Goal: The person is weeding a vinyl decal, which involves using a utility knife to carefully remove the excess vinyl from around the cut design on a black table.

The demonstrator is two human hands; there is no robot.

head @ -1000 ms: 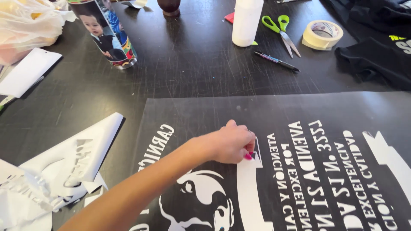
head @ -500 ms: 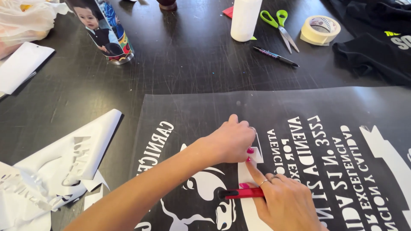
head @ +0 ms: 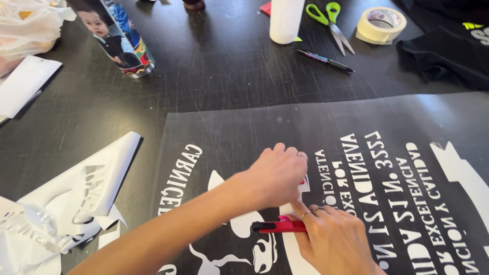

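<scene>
A large black vinyl sheet (head: pixel 244 127) with white lettering and a white animal figure lies flat on the dark table. My left hand (head: pixel 277 175) reaches across from the lower left. Its fingers are curled and pinched down on a white piece of the sheet, with the fingertips mostly hidden. Just below it, my right hand (head: pixel 333 242) grips a red tool with a black tip (head: pixel 275 226). The tool lies nearly level, its tip pointing left over the white figure. Both hands touch the sheet and almost touch each other.
Peeled white vinyl scraps (head: pixel 66 203) lie at the left. Farther back are a photo-printed tumbler (head: pixel 114 38), a white cylinder (head: pixel 285 20), green scissors (head: pixel 326 20), a pen (head: pixel 326 60), a tape roll (head: pixel 381 24), black cloth (head: pixel 448 46), a plastic bag (head: pixel 25 25) and white paper (head: pixel 23 84).
My right hand came in from the bottom with the red tool and has settled under my left hand. My left hand stayed on the same spot of the sheet.
</scene>
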